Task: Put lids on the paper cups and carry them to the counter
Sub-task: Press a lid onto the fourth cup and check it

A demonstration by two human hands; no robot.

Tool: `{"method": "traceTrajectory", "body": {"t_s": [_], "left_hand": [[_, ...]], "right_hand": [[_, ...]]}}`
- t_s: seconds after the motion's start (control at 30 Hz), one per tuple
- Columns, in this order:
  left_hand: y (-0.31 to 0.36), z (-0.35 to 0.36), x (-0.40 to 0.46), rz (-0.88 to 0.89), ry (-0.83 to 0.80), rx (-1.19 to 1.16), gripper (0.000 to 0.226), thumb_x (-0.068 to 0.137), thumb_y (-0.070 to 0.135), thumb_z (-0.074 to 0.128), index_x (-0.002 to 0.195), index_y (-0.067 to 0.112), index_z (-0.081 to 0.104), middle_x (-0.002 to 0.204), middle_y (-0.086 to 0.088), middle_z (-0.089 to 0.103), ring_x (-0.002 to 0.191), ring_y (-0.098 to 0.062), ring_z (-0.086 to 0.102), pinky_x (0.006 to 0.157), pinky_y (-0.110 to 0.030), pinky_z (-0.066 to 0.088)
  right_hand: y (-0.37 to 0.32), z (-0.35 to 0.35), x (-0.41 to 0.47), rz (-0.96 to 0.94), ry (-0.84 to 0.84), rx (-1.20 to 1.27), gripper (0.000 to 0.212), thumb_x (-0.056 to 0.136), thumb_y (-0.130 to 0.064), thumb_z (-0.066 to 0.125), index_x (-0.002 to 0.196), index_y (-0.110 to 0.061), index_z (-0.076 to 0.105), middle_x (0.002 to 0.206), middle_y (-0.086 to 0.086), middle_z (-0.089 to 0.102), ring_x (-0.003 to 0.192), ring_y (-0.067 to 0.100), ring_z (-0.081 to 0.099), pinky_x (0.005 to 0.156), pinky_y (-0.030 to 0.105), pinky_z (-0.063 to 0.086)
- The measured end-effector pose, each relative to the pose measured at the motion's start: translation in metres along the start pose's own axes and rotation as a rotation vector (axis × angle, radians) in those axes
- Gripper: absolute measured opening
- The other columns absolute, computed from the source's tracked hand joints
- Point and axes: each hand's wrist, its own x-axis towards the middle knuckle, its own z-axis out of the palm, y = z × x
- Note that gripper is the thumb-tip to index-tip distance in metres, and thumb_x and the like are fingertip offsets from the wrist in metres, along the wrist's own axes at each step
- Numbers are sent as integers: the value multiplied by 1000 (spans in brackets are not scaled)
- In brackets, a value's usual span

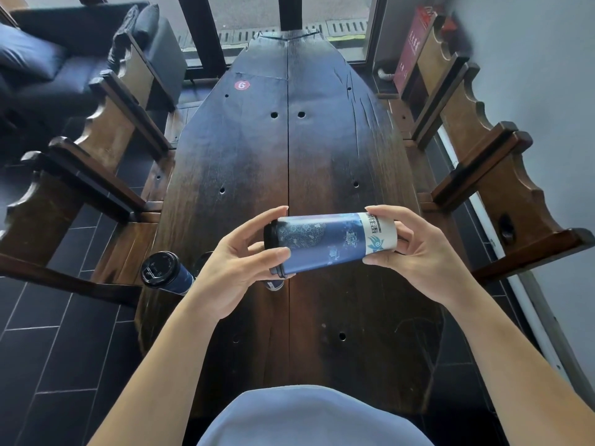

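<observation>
The person holds a blue paper cup [328,241] on its side above the dark wooden table [322,149], its long axis running left to right across the body. The black lid [269,239] sits on the cup's left end, and the white-banded base points right. The left hand [238,268] curls round the lidded end, thumb over the near side and fingers along the far edge of the lid, so it grips cup and lid together. The right hand [415,252] cups the base, fingertips and thumb wrapped round the white band. Both hands are closed on the cup, with no gap showing between fingers and paper.

The lid lies wholly on the left hand's side, so any last pressing of the rim probably falls to that hand while the right braces the base. Whether the lid is fully seated cannot be told from here.

A second lidded cup [165,273] stands near the table's left edge, just left of the left wrist. Another cup seems to sit beneath the left hand, mostly hidden. Wooden chairs [106,130] flank the table.
</observation>
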Motion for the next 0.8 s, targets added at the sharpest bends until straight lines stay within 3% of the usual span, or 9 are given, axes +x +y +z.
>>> {"method": "traceTrajectory", "body": {"t_s": [0.13,0.33,0.5,0.63,0.7,0.8], "left_hand": [[-2,-3,0,49,-15,62,70,67,8,86,132,27,69,139,-3,66,118,-29,64,103,-59,51],[-4,-3,1,16,7,34,72,68,13,86,136,26,66,134,-4,69,114,-32,67,96,-69,52],[-7,-4,0,32,-19,46,84,64,8,88,140,30,63,141,-2,65,124,-32,64,100,-56,55],[-8,-2,0,51,15,33,78,64,10,89,137,29,66,136,-4,66,122,-34,64,91,-50,59],[-7,0,-1,34,13,19,77,66,13,88,137,32,66,132,-2,68,123,-37,66,86,-51,62],[-6,0,-2,16,-11,6,80,67,14,87,141,33,62,135,-4,64,124,-38,65,89,-58,61]], "right_hand": [[1,-1,-1,8,-4,9,66,73,-18,80,134,-23,56,124,-16,62,128,12,56,86,19,58],[4,0,-2,13,-4,2,72,71,-18,82,136,-33,54,127,-19,58,131,9,52,88,20,57],[4,-3,-4,26,15,52,66,74,-15,79,134,-29,56,124,-17,61,129,9,54,83,22,60],[5,-6,-5,28,6,62,72,72,-15,81,138,-27,55,128,-10,60,130,16,54,88,25,59],[5,-8,-4,13,-1,50,74,72,-12,82,140,-24,55,134,-3,56,133,20,51,93,28,58],[2,-7,-3,19,3,89,70,72,-10,81,138,-20,57,126,-8,63,129,16,55,91,26,58]]}}
